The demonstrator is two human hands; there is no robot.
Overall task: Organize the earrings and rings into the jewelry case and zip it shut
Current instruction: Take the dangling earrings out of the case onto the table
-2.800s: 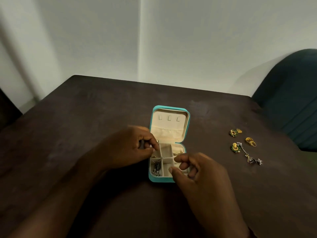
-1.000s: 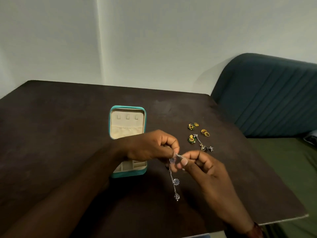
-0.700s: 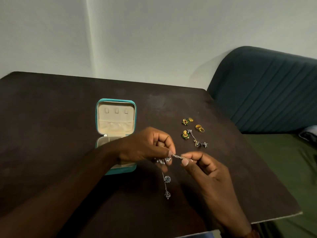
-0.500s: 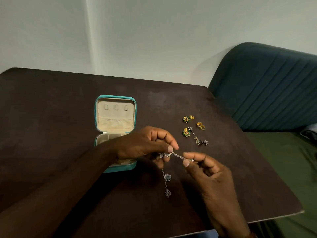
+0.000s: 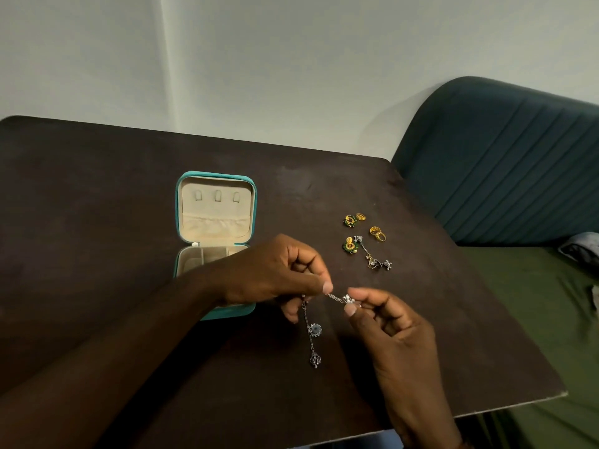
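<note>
A teal jewelry case [image 5: 215,205] lies open on the dark table [image 5: 97,196], its beige lid flat behind the compartments, which my left forearm partly hides. To the right of the case, above the table, my left hand [image 5: 278,270] and my right hand [image 5: 385,319] both pinch a long silver dangle earring [image 5: 314,330]. Its chain and charms hang below my left fingers. Further right lie two green and gold earrings [image 5: 350,245], gold rings [image 5: 377,233] and another silver dangle earring [image 5: 372,258].
A dark teal upholstered chair [image 5: 505,163] stands at the table's right side, with a green surface [image 5: 534,319] below it. The table's right edge runs close to the loose jewelry. A white wall is behind the table.
Both hands left the case and came right of it, pinching a silver dangle earring. In the last second my hands pulled slightly apart along its chain.
</note>
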